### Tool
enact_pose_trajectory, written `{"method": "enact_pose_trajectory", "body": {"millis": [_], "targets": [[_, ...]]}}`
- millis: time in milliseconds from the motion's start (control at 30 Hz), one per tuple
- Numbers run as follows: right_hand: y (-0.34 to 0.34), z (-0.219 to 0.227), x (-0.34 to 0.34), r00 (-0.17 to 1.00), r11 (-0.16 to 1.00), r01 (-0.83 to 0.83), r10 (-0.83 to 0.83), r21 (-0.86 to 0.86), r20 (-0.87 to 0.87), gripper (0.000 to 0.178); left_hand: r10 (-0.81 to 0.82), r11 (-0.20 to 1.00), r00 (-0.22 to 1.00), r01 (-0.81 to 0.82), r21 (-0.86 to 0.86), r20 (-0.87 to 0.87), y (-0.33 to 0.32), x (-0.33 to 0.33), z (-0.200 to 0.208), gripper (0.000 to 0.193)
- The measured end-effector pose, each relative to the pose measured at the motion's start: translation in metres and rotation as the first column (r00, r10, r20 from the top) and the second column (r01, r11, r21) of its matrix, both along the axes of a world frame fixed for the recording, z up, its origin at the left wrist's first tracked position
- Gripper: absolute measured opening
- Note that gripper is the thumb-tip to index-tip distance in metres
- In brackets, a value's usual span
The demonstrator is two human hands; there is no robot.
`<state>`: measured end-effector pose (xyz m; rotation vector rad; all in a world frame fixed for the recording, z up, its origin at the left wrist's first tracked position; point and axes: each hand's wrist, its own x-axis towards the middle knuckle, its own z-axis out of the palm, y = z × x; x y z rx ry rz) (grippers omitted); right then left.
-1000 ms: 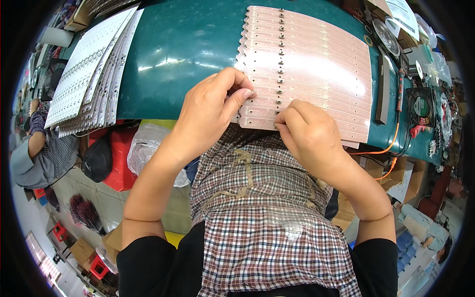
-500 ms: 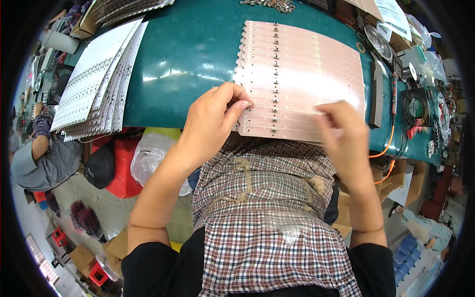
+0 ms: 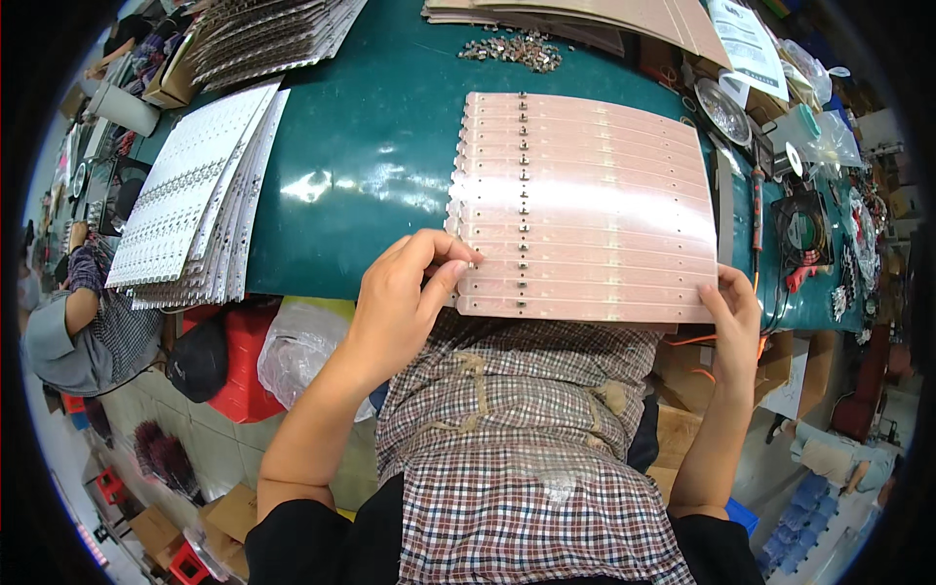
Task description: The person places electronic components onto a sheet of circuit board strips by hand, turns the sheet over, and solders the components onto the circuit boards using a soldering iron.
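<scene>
A pinkish circuit board panel [image 3: 604, 210] with parallel strips lies on the green table in front of me. A column of small metal parts [image 3: 524, 174] runs down its left portion. My left hand [image 3: 419, 283] is at the panel's left edge near the front. Its thumb and forefinger are pinched together, with a tiny piece at the tips too small to make out. At the front right corner, my right hand [image 3: 733, 307] grips the panel's edge, thumb on top and fingers at the side.
White perforated board sheets [image 3: 190, 185] are stacked at left, with another stack [image 3: 273, 44] behind. A pile of small metal parts [image 3: 517, 49] lies beyond the panel, near more pinkish boards [image 3: 595, 18]. To the right are a soldering iron [image 3: 758, 210] and a fan [image 3: 801, 229].
My right hand, blurred above the panel before, has moved to its front right corner and taken hold. The panel and left hand appear lower in the picture; the view has shifted.
</scene>
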<state>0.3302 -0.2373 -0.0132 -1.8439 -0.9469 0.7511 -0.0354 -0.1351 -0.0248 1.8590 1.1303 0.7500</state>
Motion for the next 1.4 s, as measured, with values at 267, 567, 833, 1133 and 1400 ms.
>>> {"method": "enact_pose_trajectory", "body": {"millis": [267, 567, 833, 1133, 1400], "targets": [[0.033, 0.041, 0.026, 0.815, 0.934, -0.12, 0.286, 0.337, -0.504, 0.054, 0.127, 0.984, 0.931, -0.077, -0.158, 0.341, 0.011, -0.013, 0.0, 0.011], [0.263, 0.023, 0.056, 0.733, 0.806, -0.113, 0.463, 0.581, -0.498, 0.039, 0.119, 0.989, 0.939, -0.082, -0.126, 0.322, 0.037, -0.007, 0.018, 0.012], [0.37, -0.008, 0.069, 0.732, 0.9, 0.049, 0.263, 0.433, -0.629, 0.025, -0.015, 0.978, 0.98, 0.057, -0.201, 0.201, 0.037, 0.012, 0.027, 0.011], [0.277, 0.044, -0.002, 0.629, 0.899, -0.167, -0.22, 0.405, 0.746, 0.03, -0.071, 0.969, 0.992, 0.094, 0.227, -0.105, 0.092, 0.057, 0.012, 0.015], [0.038, 0.071, -0.059, 0.113, 0.119, -0.914, 0.993, -0.388, 0.039, 0.047, 0.046, 0.796, 0.948, 0.155, 0.585, -0.314, 0.148, 0.111, -0.031, 0.01]]}}
